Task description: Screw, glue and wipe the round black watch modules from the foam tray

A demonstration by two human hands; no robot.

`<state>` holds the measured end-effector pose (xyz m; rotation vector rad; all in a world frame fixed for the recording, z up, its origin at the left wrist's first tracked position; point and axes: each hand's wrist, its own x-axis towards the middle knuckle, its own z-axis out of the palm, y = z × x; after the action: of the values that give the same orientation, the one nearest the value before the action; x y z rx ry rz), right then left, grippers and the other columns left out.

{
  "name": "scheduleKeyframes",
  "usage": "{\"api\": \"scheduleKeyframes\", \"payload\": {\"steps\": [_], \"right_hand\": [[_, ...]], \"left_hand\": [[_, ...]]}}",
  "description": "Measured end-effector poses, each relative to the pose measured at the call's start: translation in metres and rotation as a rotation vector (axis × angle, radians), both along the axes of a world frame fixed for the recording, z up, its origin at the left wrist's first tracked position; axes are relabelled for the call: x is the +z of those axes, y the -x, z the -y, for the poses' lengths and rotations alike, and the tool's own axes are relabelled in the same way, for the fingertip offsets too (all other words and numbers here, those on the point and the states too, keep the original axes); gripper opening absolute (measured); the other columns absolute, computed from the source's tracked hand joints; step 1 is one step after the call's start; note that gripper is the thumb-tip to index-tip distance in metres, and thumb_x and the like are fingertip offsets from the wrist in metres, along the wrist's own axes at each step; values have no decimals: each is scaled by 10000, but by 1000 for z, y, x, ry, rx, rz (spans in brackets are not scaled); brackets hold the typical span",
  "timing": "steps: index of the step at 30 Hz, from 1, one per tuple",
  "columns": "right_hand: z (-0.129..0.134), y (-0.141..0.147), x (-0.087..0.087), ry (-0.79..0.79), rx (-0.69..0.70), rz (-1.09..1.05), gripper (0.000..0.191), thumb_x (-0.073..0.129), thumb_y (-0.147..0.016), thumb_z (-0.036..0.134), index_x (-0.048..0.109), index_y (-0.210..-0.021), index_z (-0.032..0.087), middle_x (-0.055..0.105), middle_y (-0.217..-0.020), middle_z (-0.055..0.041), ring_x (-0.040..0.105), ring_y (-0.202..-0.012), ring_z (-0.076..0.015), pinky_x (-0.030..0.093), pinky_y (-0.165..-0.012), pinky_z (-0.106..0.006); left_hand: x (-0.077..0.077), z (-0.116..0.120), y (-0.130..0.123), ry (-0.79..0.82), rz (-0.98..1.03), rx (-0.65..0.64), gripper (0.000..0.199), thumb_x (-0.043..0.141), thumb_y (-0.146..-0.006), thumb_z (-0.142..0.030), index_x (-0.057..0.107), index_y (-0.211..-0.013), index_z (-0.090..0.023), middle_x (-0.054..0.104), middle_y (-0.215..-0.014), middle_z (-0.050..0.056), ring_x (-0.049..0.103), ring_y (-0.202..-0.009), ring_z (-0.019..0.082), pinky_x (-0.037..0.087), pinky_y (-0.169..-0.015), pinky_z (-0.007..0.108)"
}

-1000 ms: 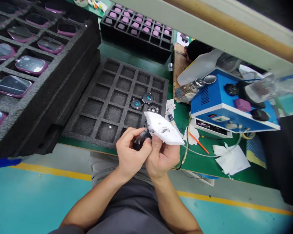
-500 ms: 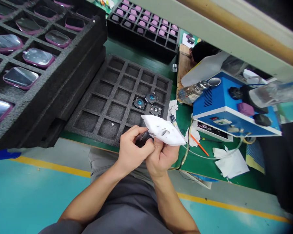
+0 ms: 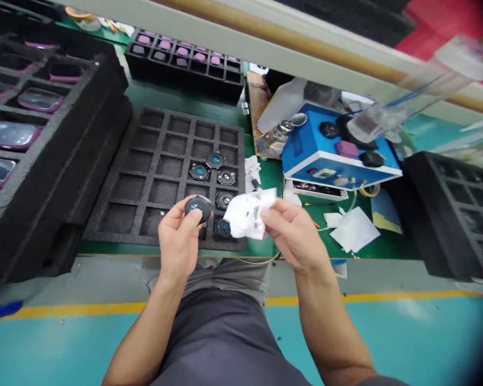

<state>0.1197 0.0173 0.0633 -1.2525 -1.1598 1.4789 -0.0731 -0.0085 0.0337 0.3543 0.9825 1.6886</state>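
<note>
Between the thumb and fingers of my left hand (image 3: pixel 179 241) is a round black watch case (image 3: pixel 198 208), its dark face turned up with a small light mark on it. My right hand (image 3: pixel 295 233) pinches a crumpled white wipe (image 3: pixel 247 214) with dark smudges. The wipe is apart from the watch case. Below and beyond both hands lies a grey foam tray (image 3: pixel 123 179) with square compartments. Several more round watch cases (image 3: pixel 199 171) sit in its right-hand compartments, one partly hidden behind the wipe.
Tall stacked black foam trays (image 3: pixel 60 177) with purple-rimmed devices stand at left. Another foam tray (image 3: pixel 185 80) holds small purple pieces at the back. A blue machine (image 3: pixel 334 155), a metal-topped bottle (image 3: pixel 276 136) and white sheets (image 3: pixel 356 229) are at right, under an overhead beam.
My hands have moved apart. The wipe has come away from the watch case, which now shows its face in my left hand. The camera view has shifted to the right.
</note>
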Motion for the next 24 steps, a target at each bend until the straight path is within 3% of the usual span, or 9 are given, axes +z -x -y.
{"api": "scheduleKeyframes", "payload": {"steps": [4,9,12,15,18,21,24], "right_hand": [[8,-19,-20,78,99,298,258,722,-793,386,684,-903,156,582,-518,56,524,-495,-100,393,-487,-216],[10,-24,-28,28,102,285,324,703,-804,382,702,-1050,172,634,-572,36,567,-517,-118,423,-497,-231],[11,-30,-31,-56,85,321,208,675,-811,336,776,-917,188,644,-571,14,559,-521,-124,427,-501,-251],[13,-37,-33,-189,30,345,211,603,-797,230,813,-788,222,758,-759,-34,633,-640,-145,486,-585,-284],[16,-38,-33,-303,19,313,244,584,-833,218,826,-856,237,791,-928,-47,693,-795,-169,529,-680,-309],[17,-31,-33,-364,-144,299,115,705,-842,276,790,-896,222,770,-882,-36,688,-792,-165,534,-683,-302],[14,-16,-33,-407,-394,240,305,781,-816,264,717,-1112,230,733,-840,-6,669,-724,-152,540,-664,-306]], "left_hand": [[8,-1,-4,-17,16,-37,246,890,-657,-242,769,-859,-170,747,-868,29,693,-818,150,645,-869,398],[15,-1,-16,20,20,-216,238,880,-673,-233,778,-874,-158,751,-871,34,693,-809,158,649,-857,420],[14,-2,-23,52,-29,-298,278,893,-663,-246,791,-902,-148,761,-889,48,692,-806,157,638,-820,358],[10,-4,-26,52,-85,-236,279,898,-665,-253,794,-905,-155,766,-902,48,697,-841,161,625,-851,342],[6,-6,-27,27,-91,-163,283,899,-677,-256,797,-928,-177,770,-925,40,699,-861,159,620,-859,339],[1,-5,-27,-14,-141,-137,303,906,-680,-238,808,-963,-193,784,-944,37,709,-869,146,599,-858,284],[-4,-3,-29,-68,-234,-148,281,894,-702,-201,820,-973,-210,798,-962,39,719,-888,135,575,-854,235]]}}
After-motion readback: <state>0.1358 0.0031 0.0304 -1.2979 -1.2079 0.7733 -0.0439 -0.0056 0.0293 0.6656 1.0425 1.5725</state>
